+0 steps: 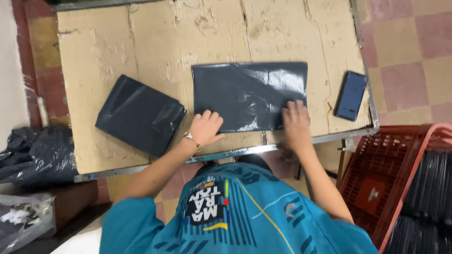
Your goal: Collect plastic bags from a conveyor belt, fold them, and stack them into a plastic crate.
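Observation:
A flat dark plastic bag (249,91) lies in the middle of a cardboard-covered table (155,42). My left hand (205,128) rests flat on the bag's near left corner, fingers spread, a bracelet on the wrist. My right hand (295,123) presses on the bag's near right edge, fingers apart. Neither hand grips anything. A second folded dark bag (140,114) lies tilted to the left, apart from both hands.
A dark blue phone (351,95) lies near the table's right edge. A red plastic crate (372,174) with dark bags stands at the lower right. Crumpled dark plastic (35,153) sits at the left on the tiled floor.

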